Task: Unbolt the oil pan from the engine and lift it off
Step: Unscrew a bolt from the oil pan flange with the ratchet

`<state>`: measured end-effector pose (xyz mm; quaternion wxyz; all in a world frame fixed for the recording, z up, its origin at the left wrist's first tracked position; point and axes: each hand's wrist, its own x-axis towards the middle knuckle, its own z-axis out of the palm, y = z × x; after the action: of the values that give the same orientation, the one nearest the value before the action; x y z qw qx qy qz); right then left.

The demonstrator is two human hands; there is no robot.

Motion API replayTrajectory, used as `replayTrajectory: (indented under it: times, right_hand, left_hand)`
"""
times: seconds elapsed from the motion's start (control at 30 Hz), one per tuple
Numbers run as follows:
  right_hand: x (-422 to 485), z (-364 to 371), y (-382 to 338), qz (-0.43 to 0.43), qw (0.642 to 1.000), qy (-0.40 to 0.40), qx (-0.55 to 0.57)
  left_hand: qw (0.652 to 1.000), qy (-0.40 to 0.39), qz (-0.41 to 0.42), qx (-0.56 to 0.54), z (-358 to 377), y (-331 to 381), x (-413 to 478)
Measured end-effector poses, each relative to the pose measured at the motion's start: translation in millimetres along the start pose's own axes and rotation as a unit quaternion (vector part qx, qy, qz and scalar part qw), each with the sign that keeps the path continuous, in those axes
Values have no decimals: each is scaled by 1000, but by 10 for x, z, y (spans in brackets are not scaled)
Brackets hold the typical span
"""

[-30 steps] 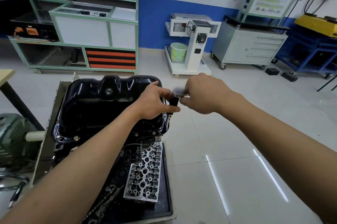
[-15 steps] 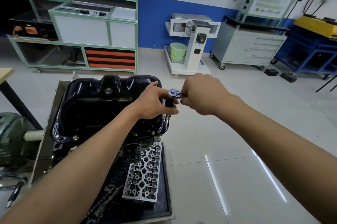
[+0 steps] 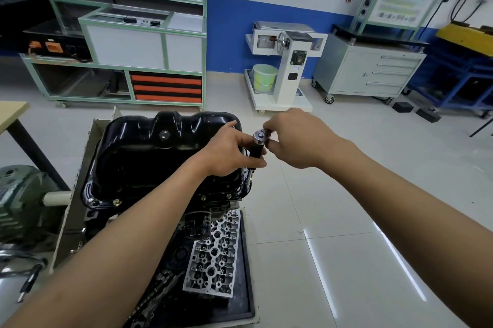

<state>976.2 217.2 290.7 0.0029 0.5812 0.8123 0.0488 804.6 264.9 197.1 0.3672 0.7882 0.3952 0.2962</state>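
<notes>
Oil pan [image 3: 149,157] sits bolted on the engine [image 3: 197,223]. Left hand [image 3: 226,154] grips the ratchet's [image 3: 258,147] black handle upright at the pan's right flange. Right hand [image 3: 296,138] pinches its chrome head.

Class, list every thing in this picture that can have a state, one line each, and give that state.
Glossy black steel oil pan: seated in place, not lifted.
Brass-coloured front flange bolts: in place.
Black-handled chrome socket driver: roughly upright at the pan's right edge.
Left hand: grips the driver's black handle.
Right hand: pinches the driver's chrome top.
Grey wheeled drawer cabinet: drawers shut.
</notes>
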Motion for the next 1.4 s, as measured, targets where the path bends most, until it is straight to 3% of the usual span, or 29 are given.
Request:
replayTrajectory:
  times: [0.1,0.27,0.4,0.5,0.63,0.7,0.87,0.97,1.03,1.13,1.27,1.33,1.4]
  right_hand:
    - [-36,-55,-12,66,998,0,8]
    - [-97,3,-148,77,971,-118,193]
    - [-81,7,-155,75,970,-94,210]
    - [-61,-54,-98,60,981,-91,161]
    - [-72,-88,-74,41,996,-12,-77]
    - [-50,-79,-51,24,994,-5,-104]
    - [27,38,16,-85,995,-27,46]
    - [7,97,13,-89,984,-34,151]
    - [-2,111,25,-80,984,-34,155]
    - [6,97,11,-46,997,-25,65]
    - [-62,-11,-58,60,997,30,-27]
    - [-94,-24,-87,88,996,20,16]
    - [-126,13,-142,93,985,-48,139]
  left_hand:
    - [1000,23,3,18,35,-28,17]
    - [999,28,15,32,73,-42,30]
    - [998,49,13,21,71,-72,36]
    - [999,40,4,32,64,-93,44]
    - [1000,-6,-6,25,-5,-75,34]
    - [999,-28,-2,24,-33,-49,27]
    - [997,-72,10,13,-83,27,-1]
    - [995,-94,1,-25,-122,40,-17]
    - [997,-72,-1,-25,-110,40,-16]
    - [1000,-4,-15,-6,-35,28,-3]
    - [999,41,-2,-7,68,34,29]
    - [998,58,4,1,97,11,48]
    - [997,74,2,10,127,-20,68]
